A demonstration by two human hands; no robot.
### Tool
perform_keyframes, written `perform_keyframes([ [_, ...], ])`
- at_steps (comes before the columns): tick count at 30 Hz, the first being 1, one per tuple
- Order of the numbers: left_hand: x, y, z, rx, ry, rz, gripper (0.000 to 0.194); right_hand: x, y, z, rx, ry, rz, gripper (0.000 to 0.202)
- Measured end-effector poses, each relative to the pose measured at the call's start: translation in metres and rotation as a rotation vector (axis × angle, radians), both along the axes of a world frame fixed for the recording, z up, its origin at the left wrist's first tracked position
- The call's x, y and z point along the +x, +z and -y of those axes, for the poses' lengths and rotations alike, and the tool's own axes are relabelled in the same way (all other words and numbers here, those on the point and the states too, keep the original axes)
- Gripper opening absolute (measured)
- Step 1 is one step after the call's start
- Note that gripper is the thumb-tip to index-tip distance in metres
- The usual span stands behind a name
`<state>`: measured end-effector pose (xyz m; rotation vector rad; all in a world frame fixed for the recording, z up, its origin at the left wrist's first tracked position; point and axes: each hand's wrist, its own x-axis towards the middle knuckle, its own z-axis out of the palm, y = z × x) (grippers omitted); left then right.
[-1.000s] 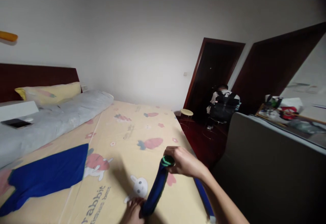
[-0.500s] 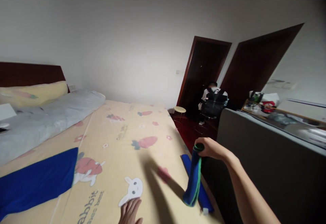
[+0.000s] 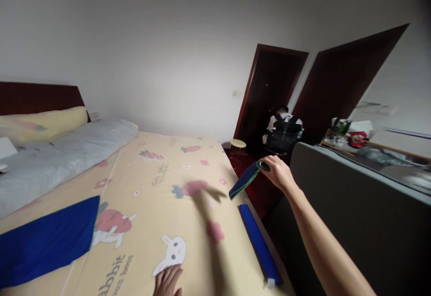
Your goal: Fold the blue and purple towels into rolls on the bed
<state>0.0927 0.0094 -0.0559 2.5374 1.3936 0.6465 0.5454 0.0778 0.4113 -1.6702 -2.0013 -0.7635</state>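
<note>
My right hand (image 3: 276, 171) pinches one end of a rolled blue towel (image 3: 245, 181) with green edging. The towel is lifted above the bed's right edge and slants down to the left. Below it a second blue roll (image 3: 259, 244) with a small white tag lies along the bed edge. My left hand (image 3: 168, 281) rests flat on the bed sheet (image 3: 141, 206) at the bottom, fingers stretched, beside a printed white rabbit head. A blue cloth (image 3: 50, 237) with a thin green edge lies spread flat at the left.
A grey padded panel (image 3: 323, 224) stands right of the bed, with a cluttered desk (image 3: 380, 152) behind it. A pale stool (image 3: 237, 143) and a seated person (image 3: 284, 125) are near the dark doors. A grey quilt (image 3: 77, 156) and yellow pillow (image 3: 47, 123) lie at the bed's head.
My right hand has moved up and away with the rolled towel, which has swung from near upright to slanting left. The roll beneath is now uncovered. My left hand stays on the sheet.
</note>
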Motion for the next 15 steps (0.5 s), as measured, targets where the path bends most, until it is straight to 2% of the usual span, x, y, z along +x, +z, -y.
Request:
perform_keyframes([
  [2,-0.001,0.000,0.000,0.001,-0.004,0.003,0.070,-0.003,-0.038,0.018,0.032,0.010,0.105,0.028],
  [3,-0.001,-0.001,0.000,0.003,-0.008,0.000,0.070,-0.004,-0.067,0.029,0.021,0.018,0.147,0.031],
  [5,-0.001,-0.001,0.000,0.020,-0.015,-0.014,0.070,-0.003,-0.140,0.057,-0.018,0.045,0.199,0.038],
  [8,0.001,0.000,0.000,0.065,-0.013,-0.033,0.067,-0.002,-0.268,0.103,-0.052,0.061,0.201,0.046],
  [10,0.001,0.002,0.002,0.087,-0.011,-0.034,0.065,-0.002,-0.340,0.132,-0.044,0.025,0.209,0.056],
  [11,0.002,0.004,0.003,0.093,-0.010,-0.030,0.064,-0.002,-0.367,0.145,-0.017,0.006,0.212,0.060],
  [12,0.002,0.006,0.004,0.094,-0.010,-0.023,0.063,-0.002,-0.386,0.155,0.008,-0.014,0.210,0.060],
  [13,0.001,0.009,0.006,0.091,-0.010,-0.014,0.062,-0.003,-0.398,0.164,0.020,-0.035,0.203,0.061],
  [15,0.001,0.014,0.008,0.071,-0.003,0.002,0.060,-0.005,-0.407,0.176,0.022,-0.068,0.178,0.061],
])
